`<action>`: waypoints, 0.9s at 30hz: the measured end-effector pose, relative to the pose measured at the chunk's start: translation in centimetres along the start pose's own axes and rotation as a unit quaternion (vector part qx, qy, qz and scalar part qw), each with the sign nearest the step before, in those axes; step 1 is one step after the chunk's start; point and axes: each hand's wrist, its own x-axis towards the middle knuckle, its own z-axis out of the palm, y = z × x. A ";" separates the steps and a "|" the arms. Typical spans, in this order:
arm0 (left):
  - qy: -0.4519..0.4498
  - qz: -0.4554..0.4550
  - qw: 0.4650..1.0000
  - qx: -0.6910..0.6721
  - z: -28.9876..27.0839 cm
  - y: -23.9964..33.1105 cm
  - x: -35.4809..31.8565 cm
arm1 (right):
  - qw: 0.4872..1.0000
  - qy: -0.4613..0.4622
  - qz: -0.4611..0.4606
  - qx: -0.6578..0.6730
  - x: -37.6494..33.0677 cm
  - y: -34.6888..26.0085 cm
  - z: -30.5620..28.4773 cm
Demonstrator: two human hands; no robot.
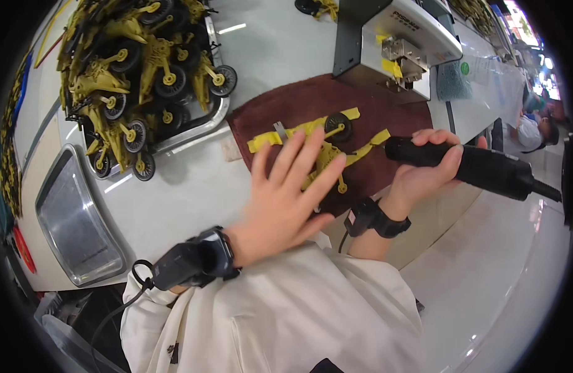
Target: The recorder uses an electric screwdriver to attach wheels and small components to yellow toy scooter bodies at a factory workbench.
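Note:
My left hand (277,199) lies spread, fingers apart, over a yellow plastic frame (327,155) with a black spoked wheel (338,127), partly covering it. Whether the palm presses on the frame I cannot tell. Under the frame is a dark red mat (386,112). By the mat's right side, my right hand (420,177) is closed round a corded black electric screwdriver (495,174). Its front end points left, near the end of a yellow arm of the frame; no bit can be made out. A small metal piece (279,130) sits on the frame beyond my left fingers.
A metal tray (221,115) heaped with similar yellow wheeled frames (143,81) stands at the far left. Nearer on the left lies a smaller metal tray (81,217). Behind the mat is a grey-and-white box-shaped machine (392,50). A person (532,133) sits at far right.

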 end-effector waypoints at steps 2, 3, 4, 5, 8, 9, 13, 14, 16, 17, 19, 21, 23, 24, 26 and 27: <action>-0.011 -0.017 0.999 0.043 -0.5 -0.2 1.2 | 1.000 0.002 0.018 -0.015 0.3 0.2 -0.5; -0.030 -0.022 0.997 0.064 0.1 -0.8 1.7 | 0.999 0.004 0.036 -0.025 0.6 0.3 -0.7; -0.020 -0.019 0.999 0.046 0.3 -1.2 1.9 | 0.999 0.002 0.036 -0.037 0.9 0.3 -0.7; -0.010 -0.016 0.999 0.027 0.4 -1.5 1.9 | 0.999 0.004 0.033 -0.041 1.2 0.1 -1.0; 0.029 -0.045 0.998 0.028 1.1 -1.7 1.4 | 0.995 -0.056 -0.011 0.078 3.2 -0.6 -1.1; 0.030 -0.059 0.997 0.043 1.3 -1.8 1.1 | 0.994 -0.058 -0.031 0.087 4.1 -1.8 -0.5; 0.024 -0.053 0.998 0.020 0.7 -2.0 1.4 | 0.995 -0.016 -0.074 0.065 8.8 -3.0 4.3; 0.006 -0.048 0.999 0.017 0.4 -2.1 1.5 | 0.995 -0.025 -0.092 0.018 9.2 -2.6 5.0; -0.016 -0.038 0.999 0.031 0.1 -2.6 1.6 | 0.992 -0.007 -0.124 -0.035 9.3 -1.6 6.4; -0.015 -0.035 0.999 0.028 0.1 -2.8 1.9 | 0.990 -0.053 -0.114 -0.060 9.8 -0.8 5.8; -0.006 -0.025 0.999 0.037 -0.1 -2.9 1.5 | 0.990 -0.039 -0.088 -0.099 8.6 -1.2 7.6; -0.001 -0.044 0.999 0.011 -0.1 -3.1 1.4 | 0.993 -0.076 -0.040 -0.083 8.2 -1.7 6.7; 0.011 -0.058 0.998 -0.012 -0.2 -3.5 1.8 | 0.967 -0.209 0.005 0.147 6.2 -2.2 5.3; 0.017 -0.061 0.998 0.006 -0.1 -3.9 1.7 | 0.974 -0.211 -0.009 0.087 4.0 -2.8 4.9; 0.019 -0.052 0.998 0.018 0.1 -3.6 2.0 | 0.937 -0.304 -0.036 0.167 1.6 -3.6 3.9; 0.014 -0.057 0.998 0.014 0.0 -3.7 2.1 | 0.932 -0.309 -0.034 0.186 0.7 -3.8 4.1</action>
